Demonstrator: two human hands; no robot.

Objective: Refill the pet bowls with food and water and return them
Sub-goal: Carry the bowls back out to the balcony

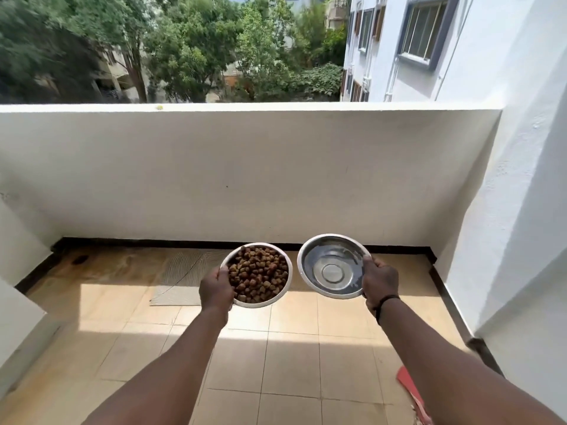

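I hold two steel pet bowls out in front of me over a balcony floor. My left hand [215, 288] grips the near-left rim of the food bowl [283, 289], which is heaped with brown kibble [257, 276]. My right hand [379, 282] grips the right rim of the water bowl [332, 266], which is shiny inside with clear water over its ringed base. The bowls sit side by side, close but apart, both roughly level.
A grey mat [187, 276] lies on the tan tiled floor [291, 357] below the bowls, near the white parapet wall [245, 173]. A white side wall [506, 225] closes the right. A red object [409, 386] lies at the lower right.
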